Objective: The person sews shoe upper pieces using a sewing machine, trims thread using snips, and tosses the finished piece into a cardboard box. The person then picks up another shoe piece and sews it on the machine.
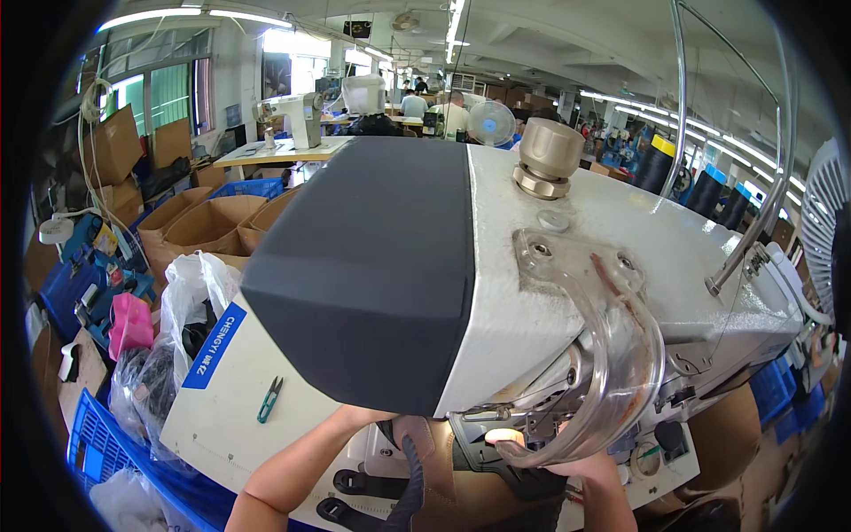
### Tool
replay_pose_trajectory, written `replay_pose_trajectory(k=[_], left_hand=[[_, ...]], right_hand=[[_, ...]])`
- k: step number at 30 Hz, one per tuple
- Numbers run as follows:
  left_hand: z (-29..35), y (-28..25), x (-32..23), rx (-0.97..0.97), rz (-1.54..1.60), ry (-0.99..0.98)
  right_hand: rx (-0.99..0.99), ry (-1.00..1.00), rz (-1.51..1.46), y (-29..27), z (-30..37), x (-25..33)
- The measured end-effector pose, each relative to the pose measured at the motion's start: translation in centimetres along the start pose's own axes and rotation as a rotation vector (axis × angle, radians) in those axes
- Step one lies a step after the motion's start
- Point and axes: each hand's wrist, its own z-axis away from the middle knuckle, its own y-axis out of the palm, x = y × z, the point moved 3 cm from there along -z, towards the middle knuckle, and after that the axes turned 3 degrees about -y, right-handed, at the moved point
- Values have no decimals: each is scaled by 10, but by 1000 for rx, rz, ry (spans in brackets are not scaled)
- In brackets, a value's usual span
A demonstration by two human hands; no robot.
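A large sewing machine with a dark grey end cover fills the middle of the view. Beneath its head lies a brown and black piece that looks like a shoe upper. My left hand reaches in at the piece's left side, its fingers hidden under the cover. On the right, my right hand grips the shoe upper's edge near the needle area, thumb on top. A curved clear guard partly covers that hand.
Green-handled thread snips lie on the pale machine table. Left of it are a blue crate, plastic bags and open cardboard boxes. Thread cones and a white fan stand right. People work farther back.
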Motion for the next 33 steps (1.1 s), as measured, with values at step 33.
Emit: replay_pose_trajectory(k=[33], left_hand=[[110,23,-169,169,271,270]], right_hand=[[29,152,-165,18,6,-50]])
